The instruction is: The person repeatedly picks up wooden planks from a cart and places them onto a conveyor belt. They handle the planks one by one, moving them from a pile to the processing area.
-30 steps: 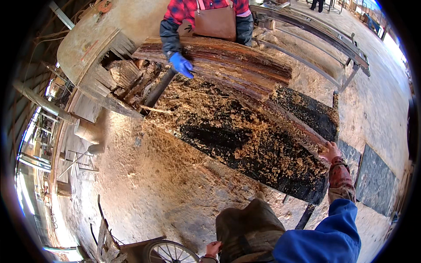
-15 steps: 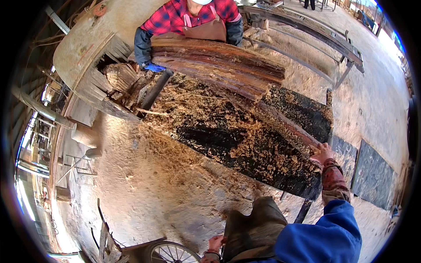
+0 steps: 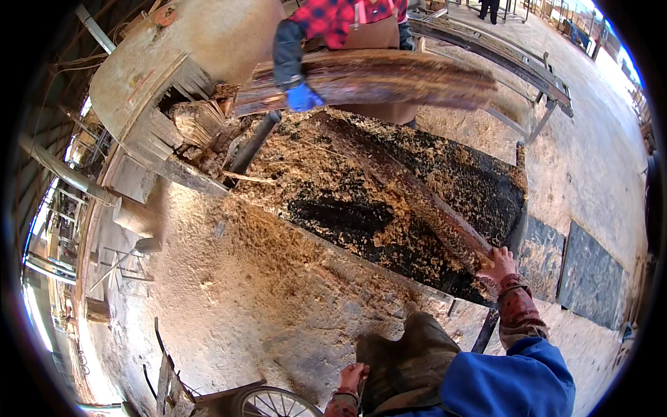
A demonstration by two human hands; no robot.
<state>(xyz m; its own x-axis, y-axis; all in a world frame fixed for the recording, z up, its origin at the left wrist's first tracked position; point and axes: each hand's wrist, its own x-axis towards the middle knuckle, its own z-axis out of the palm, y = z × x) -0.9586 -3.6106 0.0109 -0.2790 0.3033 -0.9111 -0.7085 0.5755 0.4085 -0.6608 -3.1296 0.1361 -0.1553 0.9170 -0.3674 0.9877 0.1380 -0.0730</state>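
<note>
A long, narrow, dark strip of wood (image 3: 445, 219) lies slantwise across a black table (image 3: 333, 215) strewn with bark crumbs and sawdust. Its near end is under my right hand (image 3: 497, 267), whose fingers are wrapped over it. My left hand (image 3: 353, 376) hangs low beside my brown apron (image 3: 410, 361), its fingers curled and nothing visible in them. Across the table, a co-worker in a checked shirt holds a wide bark-edged slab (image 3: 389, 76) above the far side, a blue-gloved hand (image 3: 303, 97) at its left part.
Left of the table is a large machine housing (image 3: 187, 48) with a flap-edged opening, a heap of split wood (image 3: 198, 124) and a dark roller (image 3: 256, 142). A metal rail frame (image 3: 493, 52) stands at back right. A spoked wheel (image 3: 278, 403) is near my left hand.
The co-worker has lifted the wide slab away from the table, toward the back right. My right hand has shifted slightly left and nearer with the strip's end. My left hand has risen a little.
</note>
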